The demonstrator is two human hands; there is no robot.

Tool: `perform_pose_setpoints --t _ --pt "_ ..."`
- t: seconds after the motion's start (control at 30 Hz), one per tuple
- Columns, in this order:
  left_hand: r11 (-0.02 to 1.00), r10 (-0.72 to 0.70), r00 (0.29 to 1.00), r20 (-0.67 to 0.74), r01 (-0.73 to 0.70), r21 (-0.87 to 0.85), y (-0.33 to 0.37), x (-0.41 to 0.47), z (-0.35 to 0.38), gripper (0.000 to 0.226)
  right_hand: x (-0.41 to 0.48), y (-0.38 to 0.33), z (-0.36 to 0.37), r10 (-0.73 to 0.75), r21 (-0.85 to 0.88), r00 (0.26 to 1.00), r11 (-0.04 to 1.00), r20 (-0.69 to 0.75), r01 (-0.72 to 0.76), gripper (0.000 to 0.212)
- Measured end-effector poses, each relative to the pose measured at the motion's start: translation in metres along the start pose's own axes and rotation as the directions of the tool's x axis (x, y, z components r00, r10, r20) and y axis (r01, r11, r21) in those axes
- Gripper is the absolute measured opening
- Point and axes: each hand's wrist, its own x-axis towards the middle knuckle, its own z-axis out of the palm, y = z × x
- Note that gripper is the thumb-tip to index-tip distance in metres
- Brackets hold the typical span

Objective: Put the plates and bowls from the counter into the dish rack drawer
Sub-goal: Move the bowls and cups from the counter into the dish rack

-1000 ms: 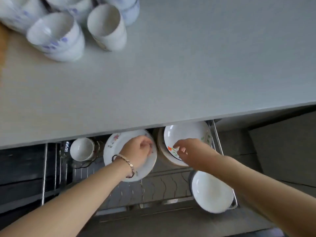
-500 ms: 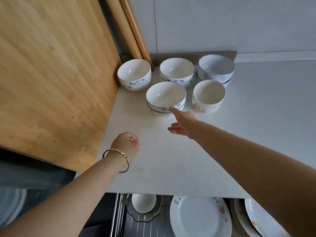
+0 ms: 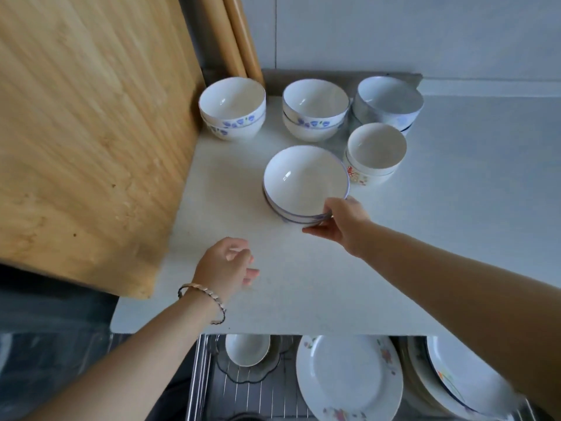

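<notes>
Several small stacks of white bowls stand at the back of the pale counter. My right hand grips the near rim of the closest stack of blue-rimmed bowls. My left hand hovers over the counter, fingers loosely curled, holding nothing. Behind are two blue-flowered bowl stacks, a bluish bowl stack and a red-patterned bowl stack. Below the counter edge, the wire dish rack drawer holds a small white bowl, a flowered plate and more plates.
A large bamboo cutting board leans along the left side, close to the bowls. Two wooden rolling pins lean in the back corner against the tiled wall. A bracelet is on my left wrist.
Both hands left the plates in the drawer and rose to the counter. My right hand reached forward and closed on the nearest bowl stack's rim; the view tilted up.
</notes>
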Motion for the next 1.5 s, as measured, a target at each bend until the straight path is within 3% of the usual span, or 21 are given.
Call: perform_pose_setpoints --t 0.13,0.23,0.43,0.5,0.57,0.67,0.77,0.9,1.07,1.2,1.27,1.37,1.5 --pt "0.984 -0.062 0.977 0.203 0.093 -0.149 0.028 -0.031 0.027 0.021 -0.057 0.029 -0.059 0.095 -0.054 0.992 0.994 0.088 -0.090 0.031" --pt "0.990 -0.139 0.918 0.371 0.142 0.020 0.027 -0.072 0.053 0.022 -0.104 0.051 -0.110 0.102 -0.154 0.986 0.985 0.134 -0.081 0.035" --pt "0.974 -0.128 0.917 0.377 0.045 0.221 -0.040 -0.155 0.119 0.040 -0.187 0.094 -0.214 0.156 -0.377 0.961 0.924 0.229 -0.060 0.044" --pt "0.965 -0.129 0.922 0.365 0.032 0.261 -0.072 -0.175 0.140 0.045 -0.200 0.111 -0.245 0.181 -0.475 0.963 0.877 0.200 -0.066 0.034" --pt "0.952 -0.174 0.913 0.368 0.061 0.298 -0.104 -0.189 0.160 0.045 -0.196 0.131 -0.271 0.130 -0.653 0.987 0.757 0.096 -0.037 0.020" --pt "0.930 -0.285 0.882 0.375 0.161 0.329 -0.152 -0.198 0.191 0.044 -0.172 0.171 -0.298 0.105 -0.832 0.994 0.552 0.005 -0.054 0.031" --pt "0.888 -0.411 0.841 0.353 0.282 0.362 -0.196 -0.201 0.221 0.048 -0.145 0.215 -0.311 0.174 -0.931 0.985 0.362 0.016 -0.049 0.039" --pt "0.826 -0.515 0.803 0.299 0.372 0.423 -0.244 -0.189 0.252 0.052 -0.110 0.255 -0.322 0.207 -0.983 0.978 0.177 -0.006 -0.044 0.050" --pt "0.772 -0.600 0.765 0.235 0.476 0.421 -0.284 -0.170 0.277 0.053 -0.075 0.281 -0.316 0.190 -0.998 0.982 -0.066 0.006 0.019 0.046" --pt "0.746 -0.598 0.780 0.181 0.460 0.481 -0.304 -0.155 0.295 0.056 -0.055 0.299 -0.312 0.148 -0.924 0.984 -0.353 0.101 0.148 0.037" --pt "0.720 -0.596 0.787 0.159 0.437 0.540 -0.309 -0.147 0.300 0.058 -0.052 0.305 -0.313 0.137 -0.883 0.983 -0.436 0.126 0.174 0.033" --pt "0.664 -0.596 0.786 0.165 0.367 0.651 -0.316 -0.139 0.307 0.059 -0.054 0.313 -0.321 0.139 -0.889 0.981 -0.422 0.132 0.179 0.031" --pt "0.619 -0.575 0.799 0.177 0.283 0.732 -0.315 -0.142 0.310 0.070 -0.058 0.312 -0.335 0.178 -0.936 0.975 -0.299 0.135 0.184 0.028"
